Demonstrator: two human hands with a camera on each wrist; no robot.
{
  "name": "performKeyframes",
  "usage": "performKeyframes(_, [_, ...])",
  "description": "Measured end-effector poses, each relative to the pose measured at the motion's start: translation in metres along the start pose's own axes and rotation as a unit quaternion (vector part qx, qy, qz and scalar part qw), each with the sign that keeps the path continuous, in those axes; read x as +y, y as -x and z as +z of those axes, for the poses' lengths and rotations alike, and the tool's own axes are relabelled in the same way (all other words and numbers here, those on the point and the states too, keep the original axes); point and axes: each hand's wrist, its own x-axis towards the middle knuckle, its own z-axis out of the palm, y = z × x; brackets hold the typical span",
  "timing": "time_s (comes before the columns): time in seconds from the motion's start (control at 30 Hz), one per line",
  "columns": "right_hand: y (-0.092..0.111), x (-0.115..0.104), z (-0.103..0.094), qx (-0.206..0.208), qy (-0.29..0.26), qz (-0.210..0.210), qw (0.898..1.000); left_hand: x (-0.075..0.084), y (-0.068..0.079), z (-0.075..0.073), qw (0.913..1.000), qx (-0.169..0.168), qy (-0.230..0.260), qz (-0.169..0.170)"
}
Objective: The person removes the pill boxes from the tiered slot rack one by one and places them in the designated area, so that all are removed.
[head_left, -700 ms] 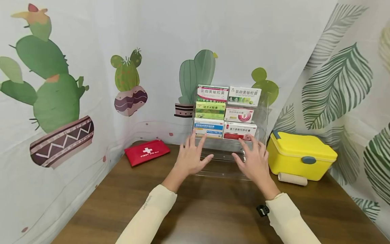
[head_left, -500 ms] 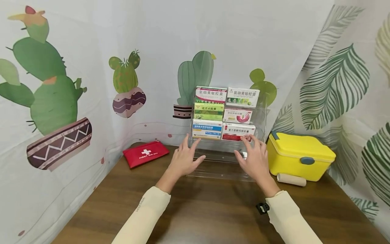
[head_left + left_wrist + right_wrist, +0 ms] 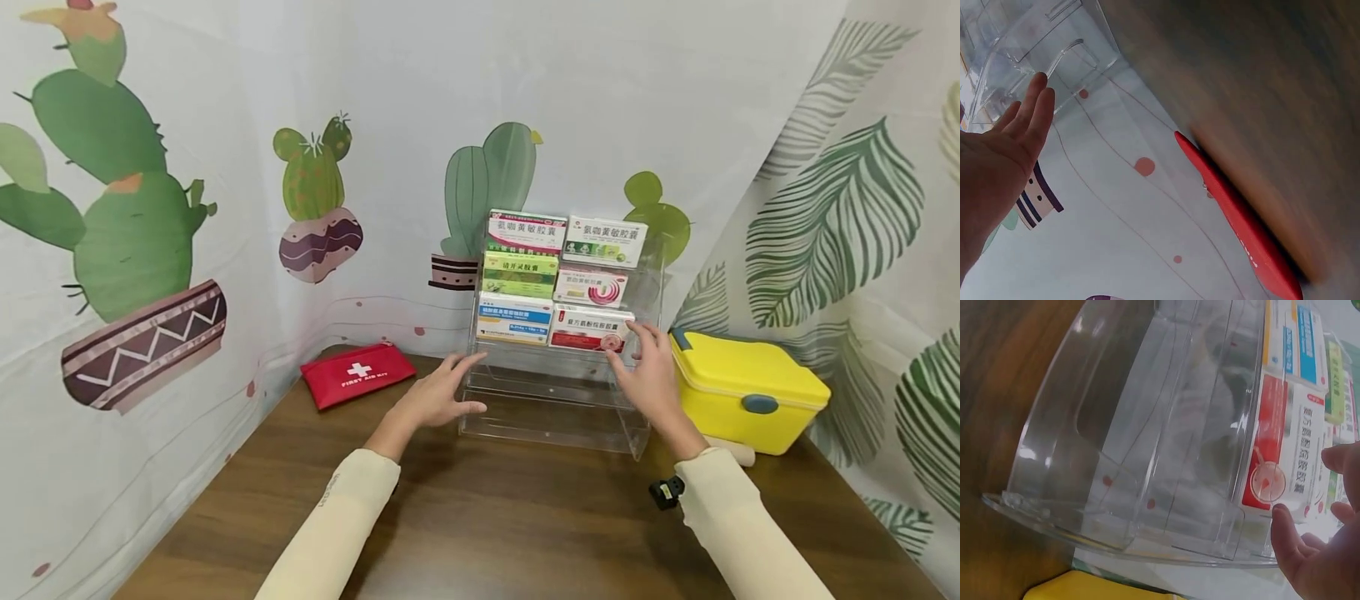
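A clear plastic tiered rack (image 3: pixel 551 440) stands on the table with medicine boxes in two columns. On its lowest filled tier are a blue, white and orange medicine box (image 3: pixel 513 319) and a white and red medicine box (image 3: pixel 588 329). My right hand (image 3: pixel 652 379) is at the rack's right side, thumb tip and forefinger spread close to the corner of the white and red box; the thumb overlaps that corner's edge in the right wrist view. To the rack's left, my left hand (image 3: pixel 431 396) holds nothing, its fingers extended toward the rack's side.
Higher tiers bear a green box (image 3: pixel 519 275), a white box with a pink ring (image 3: pixel 588 287) and two more boxes. A red first aid pouch (image 3: pixel 358 375) lies at the left. At the right are a yellow lidded case (image 3: pixel 750 383) and a beige roll (image 3: pixel 738 451).
My left hand has drawn left and down, away from the blue, white and orange box. My right hand has shifted right to the white and red box's outer edge. The boxes keep their places.
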Motion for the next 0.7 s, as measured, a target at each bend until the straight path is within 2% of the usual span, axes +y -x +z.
performKeyframes(0.17, [-0.014, 0.001, -0.003, -0.011, -0.017, 0.03, 0.999, -0.005, -0.001, -0.002, 0.9998, -0.011, 0.012, 0.012])
performKeyframes(0.4, [-0.026, 0.005, -0.005, -0.016, -0.025, 0.051, 0.998, -0.01, -0.002, 0.003, 0.9994, -0.021, 0.013, 0.025])
performKeyframes(0.7, [-0.037, 0.009, -0.006, -0.059, -0.014, 0.08, 0.995, -0.016, -0.005, 0.007, 0.9976, -0.018, 0.06, 0.032])
